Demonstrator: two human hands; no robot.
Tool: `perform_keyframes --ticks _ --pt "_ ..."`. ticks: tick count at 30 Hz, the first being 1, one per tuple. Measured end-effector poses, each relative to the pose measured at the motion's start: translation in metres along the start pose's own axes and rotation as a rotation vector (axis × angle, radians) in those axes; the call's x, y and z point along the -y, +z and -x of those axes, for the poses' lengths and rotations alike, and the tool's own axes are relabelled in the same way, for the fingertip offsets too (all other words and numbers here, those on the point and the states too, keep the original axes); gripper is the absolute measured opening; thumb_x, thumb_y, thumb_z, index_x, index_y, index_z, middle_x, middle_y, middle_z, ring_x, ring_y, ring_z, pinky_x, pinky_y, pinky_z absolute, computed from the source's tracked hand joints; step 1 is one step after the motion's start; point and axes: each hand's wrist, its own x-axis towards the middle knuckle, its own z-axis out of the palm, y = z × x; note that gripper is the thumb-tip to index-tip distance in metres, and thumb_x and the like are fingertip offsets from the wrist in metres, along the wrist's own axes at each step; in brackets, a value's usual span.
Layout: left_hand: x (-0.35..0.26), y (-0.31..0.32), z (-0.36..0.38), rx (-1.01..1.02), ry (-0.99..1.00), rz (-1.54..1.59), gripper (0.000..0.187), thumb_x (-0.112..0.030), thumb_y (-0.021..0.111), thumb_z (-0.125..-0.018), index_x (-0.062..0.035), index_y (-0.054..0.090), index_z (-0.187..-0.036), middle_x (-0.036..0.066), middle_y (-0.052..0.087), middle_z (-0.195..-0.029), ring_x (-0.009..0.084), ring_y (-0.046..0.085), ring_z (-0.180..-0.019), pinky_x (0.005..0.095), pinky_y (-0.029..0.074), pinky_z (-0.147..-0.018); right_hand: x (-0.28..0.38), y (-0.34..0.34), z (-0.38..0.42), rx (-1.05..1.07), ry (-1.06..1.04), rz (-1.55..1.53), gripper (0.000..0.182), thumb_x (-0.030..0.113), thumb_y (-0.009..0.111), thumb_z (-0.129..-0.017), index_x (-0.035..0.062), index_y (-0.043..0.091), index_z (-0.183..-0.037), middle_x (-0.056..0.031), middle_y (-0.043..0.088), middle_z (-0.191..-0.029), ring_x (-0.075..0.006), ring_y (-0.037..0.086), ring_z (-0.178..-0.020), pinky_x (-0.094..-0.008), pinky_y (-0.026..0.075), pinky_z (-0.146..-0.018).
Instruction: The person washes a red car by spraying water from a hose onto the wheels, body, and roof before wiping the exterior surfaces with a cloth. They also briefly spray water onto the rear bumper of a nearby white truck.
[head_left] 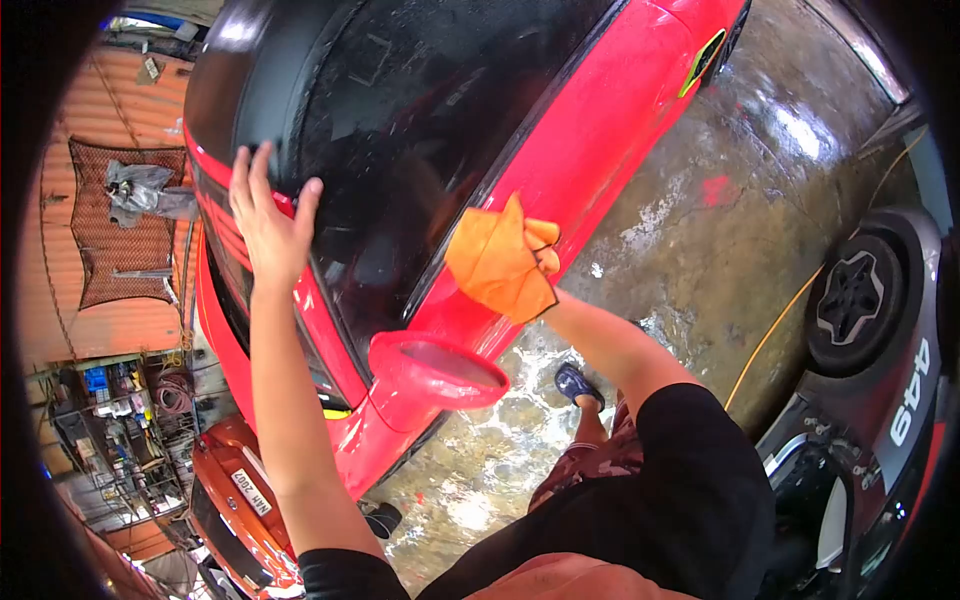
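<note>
Black-sleeved arms (290, 400) forward, left hand (272, 222) open, right hand (520, 262) with orange cloth (490, 258)

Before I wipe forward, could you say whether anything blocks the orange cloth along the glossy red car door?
Yes: the red side mirror juts out just ahead of the orange cloth in your right hand.

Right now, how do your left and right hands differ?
The left hand has spread fingers and no cloth; the right hand is bunched around an orange cloth.
The left hand is farther from the mirror than the right hand.
Both reach over the red car.
</note>
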Motion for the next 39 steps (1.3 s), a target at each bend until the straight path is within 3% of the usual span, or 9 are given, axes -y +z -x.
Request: perform_keyframes --ticks 3,9,14,23,27,30,34,39 --pt "-0.001 0.026 -0.048 -0.069 0.008 -0.232 0.088 -0.046 0.084 -0.088 -0.0081 0.046 -0.157 0.026 0.038 -0.163 0.0451 0.037 -0.151 0.0543 0.03 -0.124 -0.084 -0.016 -0.036 -0.043 0.027 0.126 0.021 0.014 0.059 -0.095 -0.0012 0.071 -0.104 -0.0196 0.074 -0.094 -0.0343 0.073 -0.088 -0.0484 0.056 -0.08" --pt "0.002 0.032 -0.058 -0.121 0.013 -0.149 0.094 -0.053 0.082 -0.087 -0.0051 0.043 -0.159 0.023 0.032 -0.168 0.0431 0.028 -0.156 0.0566 0.024 -0.127 -0.267 -0.085 -0.111 -0.151 0.113 0.552 0.021 0.013 0.059 -0.094 -0.0013 0.071 -0.104 -0.0203 0.074 -0.094 -0.0355 0.073 -0.088 -0.0497 0.056 -0.08" --pt "0.004 0.036 -0.057 -0.113 -0.075 -0.059 0.102 -0.071 0.072 -0.089 0.0014 0.044 -0.154 0.026 0.033 -0.167 0.0448 0.031 -0.155 0.0598 0.025 -0.126 -0.385 -0.146 -0.167 -0.282 0.19 1.054 0.024 0.014 0.06 -0.091 -0.0033 0.072 -0.103 -0.0217 0.074 -0.088 -0.036 0.075 -0.085 -0.0506 0.058 -0.077" --pt "0.012 0.038 -0.053 -0.087 -0.031 -0.036 0.083 -0.061 0.065 -0.099 0.003 0.046 -0.148 0.027 0.043 -0.159 0.0455 0.042 -0.149 0.0584 0.029 -0.124 -0.461 -0.107 -0.163 -0.239 0.428 0.617 0.024 0.014 0.061 -0.092 -0.0024 0.071 -0.105 -0.021 0.073 -0.092 -0.0355 0.074 -0.087 -0.0502 0.058 -0.079" --pt "0.014 0.036 -0.05 -0.079 -0.036 -0.035 0.079 -0.058 0.065 -0.1 0.0033 0.047 -0.147 0.027 0.046 -0.157 0.0459 0.043 -0.147 0.0582 0.03 -0.123 -0.452 -0.069 -0.124 -0.314 0.547 0.375 0.024 0.015 0.061 -0.092 -0.002 0.071 -0.106 -0.0206 0.073 -0.093 -0.0353 0.074 -0.089 -0.05 0.057 -0.08" --pt "0.014 0.036 -0.049 -0.087 -0.066 -0.003 0.074 -0.052 0.066 -0.101 0.0036 0.047 -0.145 0.025 0.046 -0.158 0.0434 0.041 -0.148 0.0555 0.028 -0.125 -0.409 -0.032 -0.079 -0.414 0.67 0.113 0.024 0.015 0.061 -0.093 -0.0017 0.07 -0.107 -0.0204 0.073 -0.094 -0.0351 0.073 -0.09 -0.0499 0.057 -0.081" --pt "0.015 0.032 -0.048 -0.09 -0.067 -0.03 0.067 -0.047 0.067 -0.101 0.0031 0.049 -0.143 0.024 0.048 -0.157 0.0428 0.042 -0.146 0.0551 0.028 -0.124 -0.271 0.025 -0.011 -0.461 0.873 -0.41 0.024 0.016 0.061 -0.093 -0.0013 0.07 -0.109 -0.02 0.073 -0.096 -0.0349 0.073 -0.091 -0.0497 0.057 -0.082" --pt "0.016 0.032 -0.046 -0.104 -0.103 -0.066 0.061 -0.043 0.066 -0.102 0.0015 0.052 -0.14 0.023 0.049 -0.156 0.0433 0.043 -0.145 0.0555 0.029 -0.122 -0.119 0.043 0.019 -0.274 1.023 -1.211 0.025 0.016 0.062 -0.093 -0.0008 0.069 -0.11 -0.0196 0.072 -0.098 -0.0346 0.072 -0.093 -0.0495 0.057 -0.083"
